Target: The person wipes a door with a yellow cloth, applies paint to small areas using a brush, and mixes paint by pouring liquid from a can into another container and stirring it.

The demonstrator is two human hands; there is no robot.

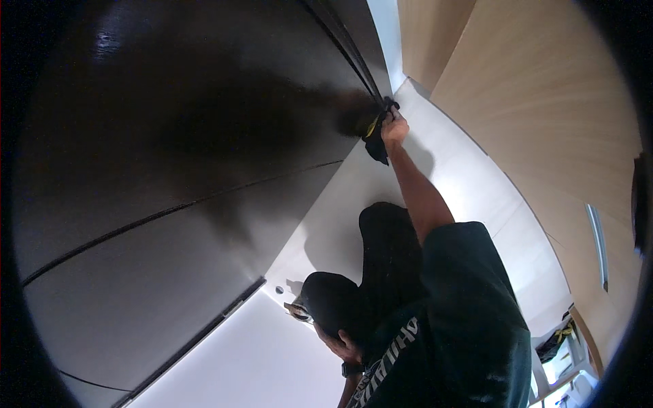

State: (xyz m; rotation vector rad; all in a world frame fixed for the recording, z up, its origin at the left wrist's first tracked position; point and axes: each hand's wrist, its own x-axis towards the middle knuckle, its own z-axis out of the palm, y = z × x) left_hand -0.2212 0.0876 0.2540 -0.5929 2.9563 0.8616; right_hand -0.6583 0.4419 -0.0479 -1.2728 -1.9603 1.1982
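My right hand [395, 128] reaches far forward, its fingers closed on a black cloth [376, 149] with a yellow patch. It presses the cloth against the lower edge of a large, dark, glossy panel [224, 109], close to where the panel meets the pale floor and a light upright edge. A blurred reflection of hand and cloth shows in the panel. Nearer to me, my left hand [342, 347] lies flat along my bent leg, just below the knee, with nothing visible in it. A dark watch is on that wrist.
Black seams [177, 207] cross the dark panel, and a dark strip [228, 311] edges its near end. On the right stands a light wood cabinet front [544, 102] with a metal handle [598, 245]. Beside my shoe [298, 311] is a small round floor spot [279, 290].
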